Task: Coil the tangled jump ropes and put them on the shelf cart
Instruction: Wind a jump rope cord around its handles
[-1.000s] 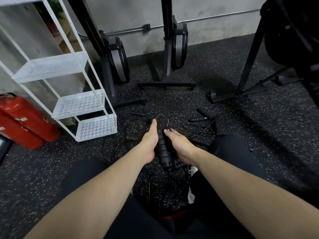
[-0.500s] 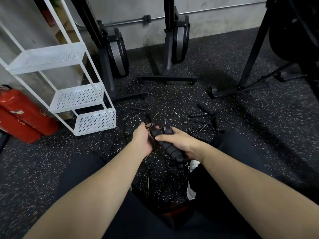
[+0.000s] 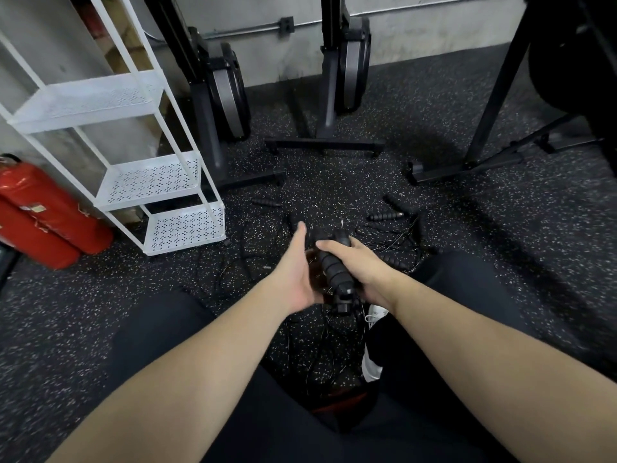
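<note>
My right hand (image 3: 359, 269) grips a pair of black ribbed jump rope handles (image 3: 335, 272) held together above the floor, their ends pointing toward me. My left hand (image 3: 295, 272) is beside the handles with its fingers stretched out, the palm facing them; whether it touches them I cannot tell. Thin black rope (image 3: 320, 342) hangs and sprawls in a tangle on the speckled floor below my hands. More loose black handles (image 3: 384, 216) lie farther out with their cords. The white shelf cart (image 3: 150, 182) stands at the left, its perforated shelves bare.
Two red fire extinguishers (image 3: 43, 212) lie left of the cart. Black rowing machine stands (image 3: 325, 143) and another black frame (image 3: 467, 165) stand along the back wall. My dark-trousered legs and a white shoe (image 3: 374, 362) flank the rope pile.
Both hands lifted the handles off the floor and drew them toward me. The right hand closed round the pair. The left hand gripped near them half a second ago and has now spread its fingers.
</note>
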The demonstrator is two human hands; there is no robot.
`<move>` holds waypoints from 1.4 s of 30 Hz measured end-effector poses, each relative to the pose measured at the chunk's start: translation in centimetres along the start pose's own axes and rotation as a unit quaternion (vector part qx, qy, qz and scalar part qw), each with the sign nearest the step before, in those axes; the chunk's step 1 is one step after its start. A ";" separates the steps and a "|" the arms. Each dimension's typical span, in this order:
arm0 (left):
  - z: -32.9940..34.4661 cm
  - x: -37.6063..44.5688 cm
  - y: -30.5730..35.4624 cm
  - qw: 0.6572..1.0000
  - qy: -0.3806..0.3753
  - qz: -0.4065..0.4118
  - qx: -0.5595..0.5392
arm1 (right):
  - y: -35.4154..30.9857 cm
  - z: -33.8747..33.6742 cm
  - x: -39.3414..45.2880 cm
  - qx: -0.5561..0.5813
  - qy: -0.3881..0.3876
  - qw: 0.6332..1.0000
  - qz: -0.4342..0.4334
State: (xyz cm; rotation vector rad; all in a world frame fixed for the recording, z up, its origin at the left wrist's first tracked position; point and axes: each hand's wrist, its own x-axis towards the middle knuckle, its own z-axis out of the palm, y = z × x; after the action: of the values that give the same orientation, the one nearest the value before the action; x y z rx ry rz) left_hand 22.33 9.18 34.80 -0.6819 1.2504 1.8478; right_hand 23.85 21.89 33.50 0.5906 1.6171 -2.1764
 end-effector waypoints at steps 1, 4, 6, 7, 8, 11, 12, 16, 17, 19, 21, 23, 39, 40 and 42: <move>0.6 -0.3 -0.3 1.000 -0.004 -0.007 0.011 | 0.3 0.0 0.2 0.002 0.010 1.000 0.000; 1.2 -0.7 -1.1 0.999 0.020 -0.020 0.041 | 1.0 0.3 0.3 -0.012 0.015 1.000 0.011; 0.7 -0.6 -1.2 0.998 0.029 -0.022 0.052 | 1.3 0.5 0.4 -0.031 0.016 0.999 0.025; 0.3 -0.6 -1.1 0.998 0.030 -0.023 0.047 | 1.4 0.6 0.3 -0.031 0.019 0.999 0.029; 0.0 -0.7 -1.1 0.999 0.028 -0.021 0.039 | 1.3 0.7 0.3 -0.026 0.022 0.999 0.031; -0.4 -0.5 -1.1 1.000 -0.001 0.000 0.005 | 1.0 0.5 0.4 -0.010 0.042 0.999 0.025; -0.5 -0.3 -1.1 1.000 0.001 0.013 -0.003 | 0.8 0.4 0.5 0.001 0.057 0.998 0.018; -1.9 0.9 -1.0 0.995 0.068 0.062 0.029 | 0.0 -0.8 0.6 0.069 0.093 0.993 -0.009; -2.4 1.1 -1.0 0.990 0.097 0.073 0.073 | -0.2 -1.1 0.6 0.078 0.094 0.992 -0.014; -3.4 1.2 -1.1 0.973 0.141 0.076 0.168 | -0.8 -1.7 0.6 0.091 0.090 0.992 -0.019; -4.1 1.5 -1.3 0.959 0.154 0.056 0.231 | -1.5 -2.0 0.6 0.106 0.076 0.991 -0.015; -4.1 1.4 -1.7 0.948 0.149 0.023 0.282 | -1.9 -1.9 0.5 0.115 0.056 0.992 -0.012; -0.1 1.3 -3.3 0.996 0.037 0.076 -0.003 | 1.7 -0.7 1.8 -0.102 0.105 0.989 0.015; 0.0 1.3 -3.3 0.996 0.040 0.077 0.005 | 1.8 -0.6 1.7 -0.095 0.100 0.990 0.019; 0.2 1.2 -3.5 0.996 0.042 0.080 0.013 | 1.8 -0.5 1.5 -0.063 0.088 0.994 0.028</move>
State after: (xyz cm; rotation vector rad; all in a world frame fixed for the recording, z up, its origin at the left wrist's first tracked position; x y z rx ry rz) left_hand 24.56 10.47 32.20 -0.6684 1.4172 1.9444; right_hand 23.59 21.83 31.10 0.7988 1.7901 -2.0130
